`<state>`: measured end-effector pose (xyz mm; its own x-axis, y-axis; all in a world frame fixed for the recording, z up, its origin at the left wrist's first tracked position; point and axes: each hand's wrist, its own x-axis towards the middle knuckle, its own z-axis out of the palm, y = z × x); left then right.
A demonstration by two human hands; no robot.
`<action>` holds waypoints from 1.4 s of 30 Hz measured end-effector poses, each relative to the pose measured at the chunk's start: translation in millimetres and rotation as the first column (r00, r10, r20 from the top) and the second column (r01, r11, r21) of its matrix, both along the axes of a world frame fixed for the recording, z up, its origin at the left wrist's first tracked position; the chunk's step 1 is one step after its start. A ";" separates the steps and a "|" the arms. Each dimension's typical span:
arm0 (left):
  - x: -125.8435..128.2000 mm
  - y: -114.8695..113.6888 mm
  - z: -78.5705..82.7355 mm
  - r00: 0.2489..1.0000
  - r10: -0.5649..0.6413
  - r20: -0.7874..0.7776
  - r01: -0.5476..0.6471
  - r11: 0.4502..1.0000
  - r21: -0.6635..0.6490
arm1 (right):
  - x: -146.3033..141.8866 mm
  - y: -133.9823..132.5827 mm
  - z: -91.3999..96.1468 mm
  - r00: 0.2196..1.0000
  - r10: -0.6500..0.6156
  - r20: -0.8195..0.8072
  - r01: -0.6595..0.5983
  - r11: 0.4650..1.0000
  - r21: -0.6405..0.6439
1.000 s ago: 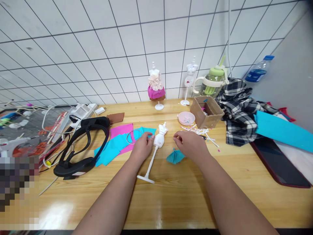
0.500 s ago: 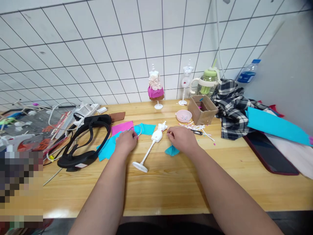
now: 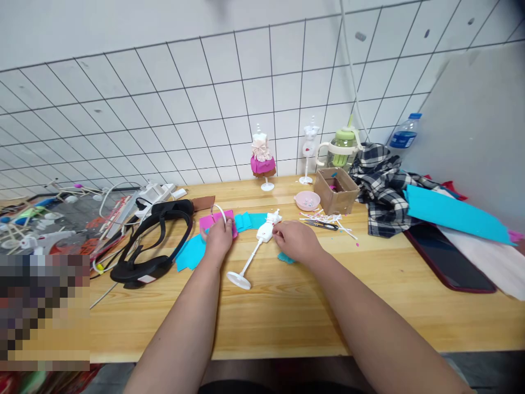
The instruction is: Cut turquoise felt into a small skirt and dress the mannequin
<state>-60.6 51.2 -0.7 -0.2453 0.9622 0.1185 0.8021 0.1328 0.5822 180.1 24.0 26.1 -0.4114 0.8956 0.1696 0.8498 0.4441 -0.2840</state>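
Ring (image 3: 222, 211) stands tipped up over the pink sheet (image 3: 207, 220) at ten o'clock from the mannequin (image 3: 265, 232); a second ago it lay flat. The left hand (image 3: 219, 238) pinches its near edge. The mannequin lies mid-table (image 3: 262, 317), base toward seven o'clock. The right hand (image 3: 301, 241) has come closer from three o'clock, fingers curled at its side; I can't tell whether they touch it or grip anything. That hand partly covers the blue scrap (image 3: 286, 258) at five o'clock. For the work, I'd judge, the ring now occupies the left, leaving the mannequin to the right.
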 end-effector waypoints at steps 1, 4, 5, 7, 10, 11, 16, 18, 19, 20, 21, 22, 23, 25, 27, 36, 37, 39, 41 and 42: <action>5.1 -2.4 3.2 0.998 0.026 -0.050 -0.023 0.998 0.067 | -0.2 -0.3 -0.2 1.000 0.002 -0.029 -0.001 1.000 0.017; 28.7 -10.6 14.3 0.961 -0.028 -0.274 0.110 0.951 0.288 | -2.0 -2.5 -0.1 0.986 0.030 -0.162 -0.014 0.995 0.098; 38.0 -13.7 17.7 0.947 -0.096 -0.307 0.192 0.935 0.300 | -3.0 -3.7 0.0 0.976 0.050 -0.211 -0.022 0.990 0.136; 54.3 -20.3 22.7 0.938 -0.188 -0.290 0.274 0.917 0.291 | -5.8 -6.2 0.0 0.949 0.102 -0.298 -0.034 0.974 0.226; 64.6 -31.3 24.9 0.902 -0.334 -0.273 0.394 0.895 0.209 | -11.0 -10.0 -0.5 0.901 0.169 -0.399 -0.036 0.947 0.318; 63.9 -34.8 24.6 0.890 -0.375 -0.261 0.430 0.880 0.201 | -13.0 -11.3 -0.5 0.883 0.192 -0.428 -0.047 0.944 0.326; 53.8 -46.6 23.9 0.879 -0.415 -0.234 0.474 0.806 0.354 | -21.7 -18.2 3.4 0.781 0.119 -0.613 0.047 0.968 0.248; 52.9 -48.6 25.2 0.888 -0.378 -0.263 0.457 0.786 0.416 | -23.4 -20.6 5.8 0.738 0.054 -0.672 0.112 0.973 0.201; 52.9 -49.1 25.8 0.890 -0.365 -0.272 0.452 0.780 0.432 | -23.9 -21.5 6.7 0.728 0.046 -0.684 0.122 0.973 0.195; 52.7 -49.5 26.2 0.893 -0.355 -0.276 0.446 0.780 0.439 | -24.3 -22.2 7.1 0.727 0.053 -0.685 0.120 0.972 0.202; 52.2 -49.7 26.3 0.898 -0.345 -0.273 0.435 0.787 0.438 | -24.7 -22.7 7.0 0.731 0.067 -0.679 0.111 0.970 0.215; 51.3 -49.8 26.2 0.905 -0.335 -0.263 0.421 0.798 0.431 | -25.1 -22.9 6.5 0.735 0.080 -0.674 0.104 0.968 0.228; 50.0 -49.7 25.9 0.912 -0.326 -0.249 0.405 0.811 0.422 | -25.5 -23.0 5.6 0.736 0.092 -0.671 0.099 0.965 0.242; 46.9 -49.5 25.1 0.922 -0.316 -0.222 0.382 0.829 0.408 | -26.0 -22.9 3.6 0.733 0.112 -0.671 0.094 0.960 0.263; 44.0 -49.6 24.7 0.923 -0.315 -0.222 0.382 0.828 0.411 | -26.0 -22.2 1.8 0.729 0.129 -0.673 0.091 0.955 0.282; 45.2 -52.8 29.7 0.802 -0.247 -0.543 0.510 0.756 0.410 | -22.7 -13.1 -2.8 0.729 0.196 -0.656 0.000 0.958 0.286; 45.6 -52.6 29.5 0.799 -0.242 -0.551 0.508 0.762 0.402 | -22.5 -12.9 -3.1 0.733 0.205 -0.648 -0.012 0.957 0.288; 46.3 -52.0 28.7 0.802 -0.241 -0.547 0.494 0.783 0.379 | -22.0 -13.4 -3.3 0.731 0.195 -0.654 0.008 0.956 0.294; 47.6 -51.7 28.5 0.813 -0.259 -0.521 0.483 0.799 0.357 | -21.7 -14.5 -3.0 0.719 0.150 -0.679 0.079 0.952 0.295; 48.7 -51.8 28.7 0.821 -0.273 -0.502 0.481 0.804 0.349 | -21.5 -15.0 -2.8 0.717 0.134 -0.684 0.107 0.949 0.298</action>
<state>-11.9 -0.7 28.1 0.2979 0.7786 0.5523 0.9018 -0.4194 0.1047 158.5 9.0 23.2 -0.0821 0.7458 0.6611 0.4614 0.6165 -0.6381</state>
